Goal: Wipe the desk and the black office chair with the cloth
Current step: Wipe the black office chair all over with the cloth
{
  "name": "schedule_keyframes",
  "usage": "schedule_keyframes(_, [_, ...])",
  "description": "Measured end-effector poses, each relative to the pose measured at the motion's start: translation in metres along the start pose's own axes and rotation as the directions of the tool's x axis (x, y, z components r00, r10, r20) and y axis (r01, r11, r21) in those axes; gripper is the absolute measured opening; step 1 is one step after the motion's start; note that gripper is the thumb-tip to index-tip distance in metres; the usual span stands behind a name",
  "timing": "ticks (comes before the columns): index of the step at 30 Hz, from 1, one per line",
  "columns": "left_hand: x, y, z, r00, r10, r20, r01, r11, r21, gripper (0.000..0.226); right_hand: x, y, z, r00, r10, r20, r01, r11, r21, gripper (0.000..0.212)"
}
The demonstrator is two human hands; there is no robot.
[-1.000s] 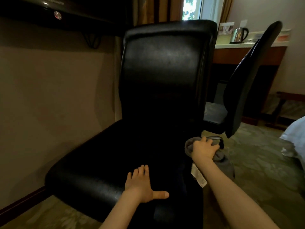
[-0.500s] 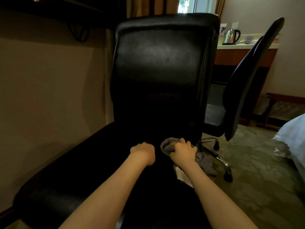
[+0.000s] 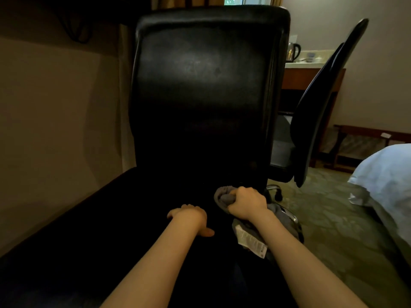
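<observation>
Right hand [image 3: 248, 204] has its fingers curled tight round the bunched grey cloth [image 3: 224, 197], pressing it onto the seat of the black office chair [image 3: 206, 85]. Just beyond its knuckles the backrest rises, long axis upright, so the next stroke probably runs forward and up from this hand, the nearer one. Left hand [image 3: 188, 215] rests on the seat just beside it, holding nothing, thumb out. Well beyond the right hand stands the desk [image 3: 311, 72].
</observation>
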State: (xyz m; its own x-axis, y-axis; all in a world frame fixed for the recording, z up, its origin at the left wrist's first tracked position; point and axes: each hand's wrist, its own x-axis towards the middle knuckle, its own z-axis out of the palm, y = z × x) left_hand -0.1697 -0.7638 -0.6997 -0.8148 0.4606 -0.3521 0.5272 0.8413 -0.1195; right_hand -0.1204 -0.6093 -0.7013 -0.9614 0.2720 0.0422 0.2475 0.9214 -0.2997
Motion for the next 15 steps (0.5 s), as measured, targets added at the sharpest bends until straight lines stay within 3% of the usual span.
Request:
schedule_keyframes(7, [0.011, -0.021, 0.000, 0.991, 0.111, 0.072, -0.115, 0.992, 0.047, 0.082, -0.028, -0.013, -0.005, 0.997, -0.071, -0.003, 0.071, 0.997, -0.042, 0.018])
schedule_keyframes(11, [0.007, -0.030, 0.003, 0.985, 0.139, 0.104, -0.145, 0.988, 0.054, 0.084, -0.045, -0.023, -0.009, 0.997, -0.065, 0.037, 0.069, 0.992, -0.110, 0.033])
schedule_keyframes(13, [0.000, -0.037, -0.004, 0.977, 0.187, 0.098, -0.192, 0.980, 0.043, 0.080, -0.046, -0.024, -0.013, 0.999, -0.040, 0.010, 0.040, 0.997, -0.071, 0.018])
schedule_keyframes(15, [-0.008, -0.041, -0.015, 0.965, 0.233, 0.122, -0.234, 0.972, -0.005, 0.077, -0.040, -0.022, -0.015, 0.997, 0.016, -0.072, -0.019, 0.999, -0.033, 0.021])
